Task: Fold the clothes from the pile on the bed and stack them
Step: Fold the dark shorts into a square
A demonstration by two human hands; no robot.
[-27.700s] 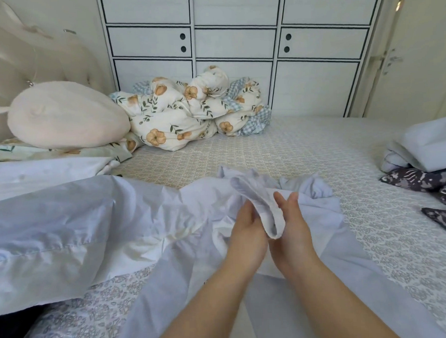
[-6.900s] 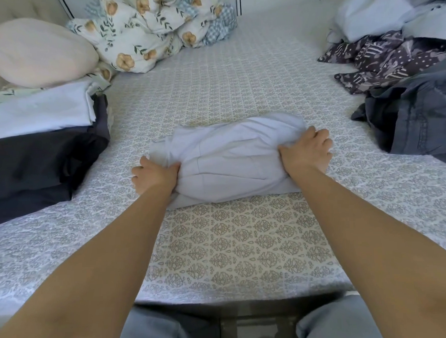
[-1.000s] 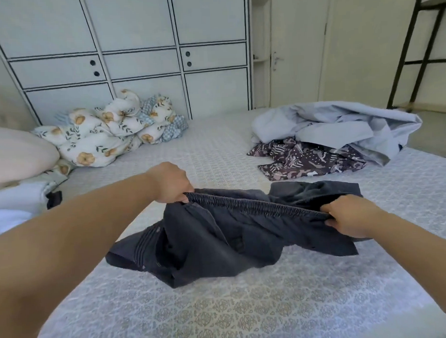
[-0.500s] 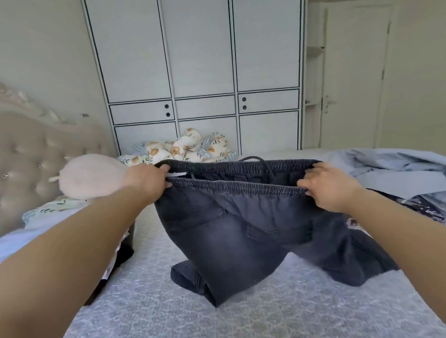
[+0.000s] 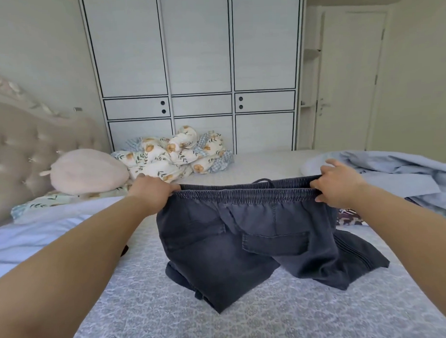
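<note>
Dark grey trousers (image 5: 244,244) hang by their elastic waistband in front of the person, stretched wide, with the legs trailing crumpled onto the bed (image 5: 247,317) below. The left hand (image 5: 154,194) has its fingers curled round the waistband's left end, and the right hand (image 5: 336,187) pinches the right end, one finger lifted free. By my reading the folding of this garment has not yet begun: it is only being held up and spread out, and it has yet to be laid flat, doubled leg on leg and folded down. At the left edge lies a pale blue folded cloth (image 5: 29,238) with a sliver of something dark beneath it (most likely the stack of finished pieces, though little of it shows). On the right a loose pile (image 5: 394,173) of light blue fabric waits, with a dark patterned garment (image 5: 347,216) peeking out under its near side, so several items look left to do. The bed wears a grey-white sheet printed with a small repeating motif. At its head stand a tufted beige headboard (image 5: 26,150), a rounded pink pillow (image 5: 88,173) and a bundled floral quilt (image 5: 176,155). Behind them rises a white wardrobe (image 5: 195,68) with dark-lined panels, and a closed pale door (image 5: 350,83) stands to its right.
</note>
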